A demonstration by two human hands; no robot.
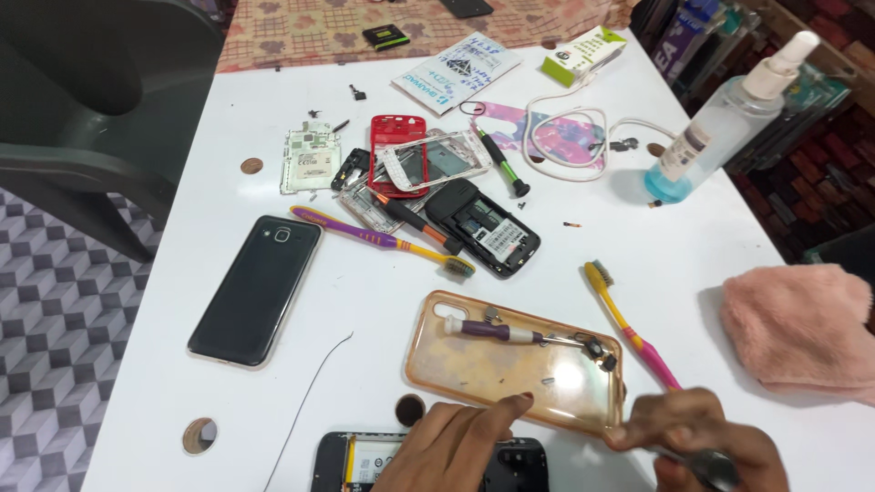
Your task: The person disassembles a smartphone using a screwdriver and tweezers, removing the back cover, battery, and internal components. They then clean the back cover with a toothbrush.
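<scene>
At the near edge of the white table (638, 264) lies an opened phone (365, 460) with its back removed, so the inner parts and a strip of the battery are seen. Only a part of it shows, because the left hand (456, 446) covers the middle. I judge this phone is light and stiff, but fragile inside; it is better to hold it by the outer frame and not to press on the exposed board.

The left hand rests flat on the phone with the fingers half bent, and the forefinger reaches forward to touch the near rim of the clear amber phone case (515, 364). It grips nothing that I can see. The right hand (702, 442), near the right corner of the same edge, is closed around a thin dark metal tool (715, 466), and its fingertips are touching the case corner.

In the case lie a small purple screwdriver (501, 331) and some very small screws, which can roll away easily. Just beside the case lies a yellow and pink toothbrush (629, 323), and farther right a pink cloth (802, 328).
</scene>
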